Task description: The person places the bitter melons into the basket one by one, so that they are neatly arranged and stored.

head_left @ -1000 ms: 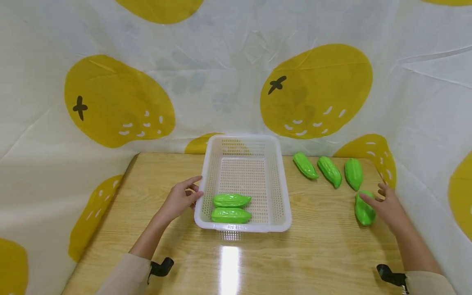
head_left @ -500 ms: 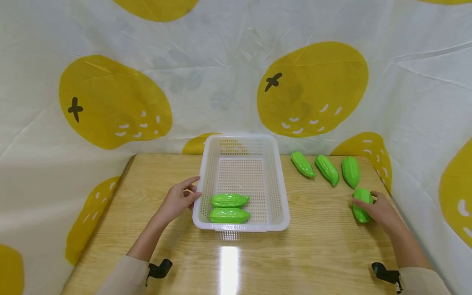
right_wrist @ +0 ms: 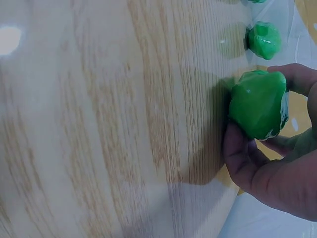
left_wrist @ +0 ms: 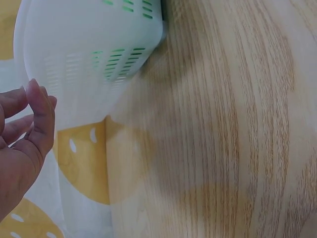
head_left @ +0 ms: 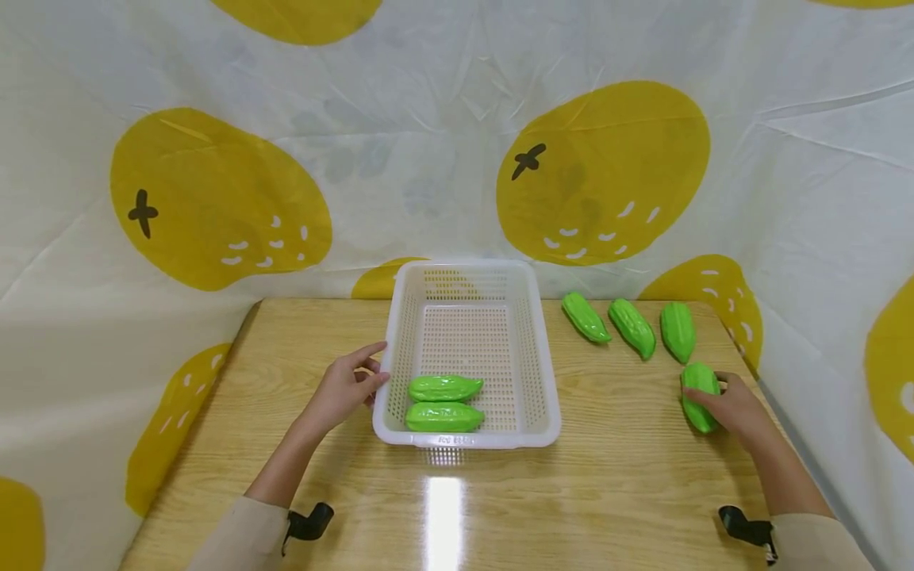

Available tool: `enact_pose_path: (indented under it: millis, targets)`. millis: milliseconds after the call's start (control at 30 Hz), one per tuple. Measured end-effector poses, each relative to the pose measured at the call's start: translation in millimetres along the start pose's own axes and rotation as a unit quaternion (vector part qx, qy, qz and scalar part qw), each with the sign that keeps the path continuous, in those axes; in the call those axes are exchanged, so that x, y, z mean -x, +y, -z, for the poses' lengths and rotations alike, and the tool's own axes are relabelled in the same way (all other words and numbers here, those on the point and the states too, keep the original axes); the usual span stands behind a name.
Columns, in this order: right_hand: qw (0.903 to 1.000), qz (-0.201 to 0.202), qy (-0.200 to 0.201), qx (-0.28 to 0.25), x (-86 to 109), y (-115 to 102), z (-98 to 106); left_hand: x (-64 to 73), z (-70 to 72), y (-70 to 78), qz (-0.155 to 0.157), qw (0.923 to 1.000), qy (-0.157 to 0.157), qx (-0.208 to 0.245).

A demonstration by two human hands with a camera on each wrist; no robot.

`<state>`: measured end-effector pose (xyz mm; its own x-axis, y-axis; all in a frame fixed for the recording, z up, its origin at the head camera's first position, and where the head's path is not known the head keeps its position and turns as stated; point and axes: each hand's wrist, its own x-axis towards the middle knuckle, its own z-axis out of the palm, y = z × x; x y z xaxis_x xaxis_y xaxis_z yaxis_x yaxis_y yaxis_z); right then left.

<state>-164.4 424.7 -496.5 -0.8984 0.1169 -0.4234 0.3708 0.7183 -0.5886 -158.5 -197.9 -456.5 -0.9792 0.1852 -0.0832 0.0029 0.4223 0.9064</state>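
Observation:
With its thumb on one side and fingers on the other, my right hand [head_left: 739, 408] grips a glossy green bitter melon [head_left: 697, 392] at the table's right side. The right wrist view shows the same bitter melon [right_wrist: 257, 104] end-on, low over the wood. My left hand [head_left: 346, 388] rests its fingertips against the left rim of a white perforated plastic basket [head_left: 464, 441], fingers loosely bent. Inside the basket, two more bitter melons lie side by side near the front: a rear one [head_left: 446, 388] and a front one [head_left: 444, 417].
Three bitter melons lie in a row along the back right: left [head_left: 586, 318], middle [head_left: 631, 328] and right [head_left: 677, 331]. The wooden table [head_left: 571, 492] backs onto a white cloth [head_left: 421, 95] with yellow fruit prints, which also hangs at both sides.
My right hand has come in from the right and closed its thumb and fingers around the nearest bitter melon. The left hand stays at the basket rim.

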Motion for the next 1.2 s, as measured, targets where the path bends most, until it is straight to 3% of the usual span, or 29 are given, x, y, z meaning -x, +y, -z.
enact_pose_path:
  millis: [267,667,1200]
  targets:
    - [0.9998,0.016,0.004,0.008,3.9,-3,4,-0.2,-0.6,-2.7,-0.009,0.9999,0.000,0.006]
    - [0.9949,0.094,0.033,-0.015,17.3,-24,17,0.9,-0.2,-1.1,-0.003,1.0000,-0.001,0.005]
    - [0.9866,0.156,0.044,0.018,19.3,-103,20,1.5,1.2,3.5,0.005,1.0000,-0.003,0.000]
